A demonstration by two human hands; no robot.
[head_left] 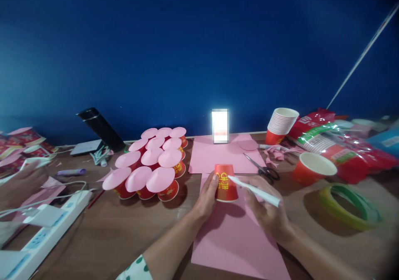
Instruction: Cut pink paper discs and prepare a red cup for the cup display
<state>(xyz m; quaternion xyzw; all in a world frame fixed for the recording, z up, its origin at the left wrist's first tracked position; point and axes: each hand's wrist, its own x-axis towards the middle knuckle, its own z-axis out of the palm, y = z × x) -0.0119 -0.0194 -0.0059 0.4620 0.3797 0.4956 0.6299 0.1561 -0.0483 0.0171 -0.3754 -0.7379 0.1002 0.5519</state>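
On the near pink sheet (237, 246): the red cup (230, 193) is held mouth-down between the two hands; whether its rim is pressed to the paper cannot be told.
Left hand (204, 199): the cup's left side is grasped by thumb and fingers; if it were squeezed too hard, the thin wall could be dented, and if held too loosely, the cup could be shifted.
Right hand (271, 205): the white pen (257, 191) is gripped, its tip brought to the printed gold pattern; contact cannot be judged, but were the tip bare, a stray mark could be left.
Scissors (268, 173): the blades are laid across the far pink sheet (202, 157), just beyond the right hand, where they might be knocked by a forward reach.
Disc-topped cups (152, 156): these are crowded together left of the left hand; several could be toppled if a disc were caught by a sleeve.
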